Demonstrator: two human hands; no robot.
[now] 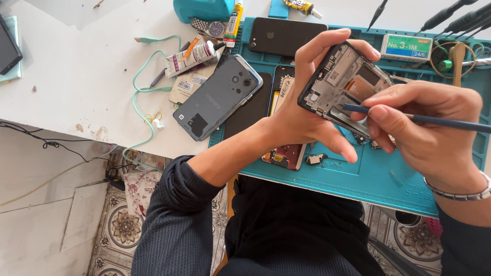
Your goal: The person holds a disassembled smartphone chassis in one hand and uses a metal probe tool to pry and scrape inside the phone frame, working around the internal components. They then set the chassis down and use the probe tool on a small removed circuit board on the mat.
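My left hand holds an opened phone frame with its inner parts showing, tilted above the teal work mat. My right hand grips a thin dark blue tool like a pen, and its tip touches the lower inside edge of the frame. A small loose part lies on the mat just below my left hand. Beside it lies another opened phone, partly hidden under my left wrist.
A grey phone back lies face down at the mat's left edge. A black phone rests at the back. Glue tubes, a mint cable, a small staple box and tool handles crowd the white table.
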